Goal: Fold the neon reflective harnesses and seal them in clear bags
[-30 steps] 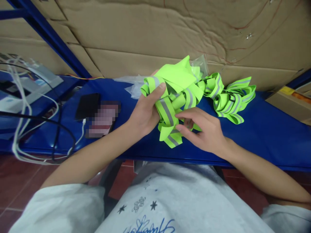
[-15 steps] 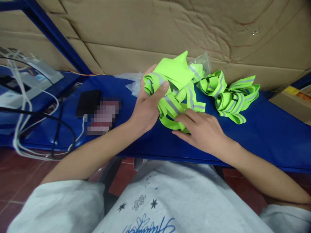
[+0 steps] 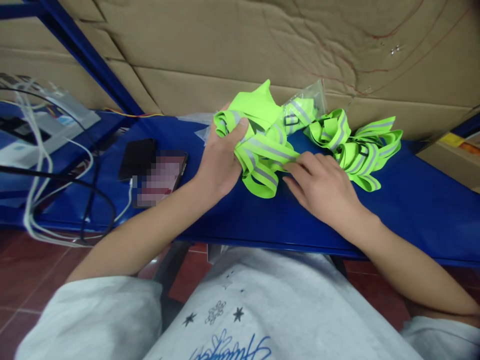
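Note:
My left hand [image 3: 224, 160] is closed around a bunch of neon yellow-green reflective straps [image 3: 258, 112], its thumb lying across a rolled part. Silver stripes run along the bands, and a loop hangs below the bunch. To its right, my right hand [image 3: 318, 180] pinches a striped band that stretches out from the bunch; the fingertips partly hide its end. Beyond the right hand lie more bundled reflective straps [image 3: 369, 152] with a black buckle. A clear plastic bag [image 3: 317, 97] sits behind, next to a strap with another black buckle.
On the blue shelf [image 3: 255, 225] at left lie a black flat object [image 3: 137, 157] and a phone [image 3: 165, 175] with a blurred screen. White and black cables [image 3: 37, 200] loop near white devices at far left. Cardboard [image 3: 225, 50] rises behind, and a box stands at far right.
My right hand has moved right and slightly up, drawing a striped band out from the bunch. My left hand has shifted slightly left with the straps, uncovering a buckle behind.

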`<state>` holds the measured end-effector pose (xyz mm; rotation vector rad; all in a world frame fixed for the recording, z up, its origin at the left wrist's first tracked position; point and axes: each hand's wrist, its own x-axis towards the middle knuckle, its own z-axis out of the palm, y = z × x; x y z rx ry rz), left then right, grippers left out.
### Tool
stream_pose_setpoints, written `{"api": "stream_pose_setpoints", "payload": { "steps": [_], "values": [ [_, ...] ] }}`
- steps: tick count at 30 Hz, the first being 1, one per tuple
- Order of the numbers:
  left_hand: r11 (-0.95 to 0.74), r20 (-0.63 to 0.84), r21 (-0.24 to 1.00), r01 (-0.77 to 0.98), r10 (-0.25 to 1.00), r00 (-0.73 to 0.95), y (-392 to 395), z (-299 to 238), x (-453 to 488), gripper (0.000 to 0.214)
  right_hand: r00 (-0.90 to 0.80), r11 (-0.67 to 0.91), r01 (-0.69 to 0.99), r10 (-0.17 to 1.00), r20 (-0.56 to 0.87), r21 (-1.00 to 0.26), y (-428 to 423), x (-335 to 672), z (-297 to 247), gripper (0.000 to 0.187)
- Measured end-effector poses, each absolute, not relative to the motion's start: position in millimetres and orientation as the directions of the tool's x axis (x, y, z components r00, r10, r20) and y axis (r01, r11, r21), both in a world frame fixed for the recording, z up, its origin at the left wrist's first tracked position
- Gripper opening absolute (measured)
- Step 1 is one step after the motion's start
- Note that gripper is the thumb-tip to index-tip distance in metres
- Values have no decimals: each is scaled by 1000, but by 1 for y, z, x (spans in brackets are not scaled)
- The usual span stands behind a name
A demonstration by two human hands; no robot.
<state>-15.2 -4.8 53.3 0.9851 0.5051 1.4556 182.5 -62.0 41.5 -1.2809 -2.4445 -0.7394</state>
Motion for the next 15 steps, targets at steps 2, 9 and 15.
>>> {"api": "stream_pose_setpoints", "payload": {
  "steps": [2, 9, 15],
  "values": [
    [-193, 305, 775, -601, 948, 90, -2, 55, -19, 61, -543, 430, 840, 671, 505, 331, -61, 184, 42, 24],
    [-217, 330, 746, -629, 942, 66, 13, 61, -30, 61, -452, 406, 890, 727, 516, 207, -52, 193, 40, 34],
    [-120, 298, 799, -589, 930, 215, -8, 63, -23, 49, -270, 444, 868, 796, 542, -220, -37, 195, 25, 28]
  ]
}}
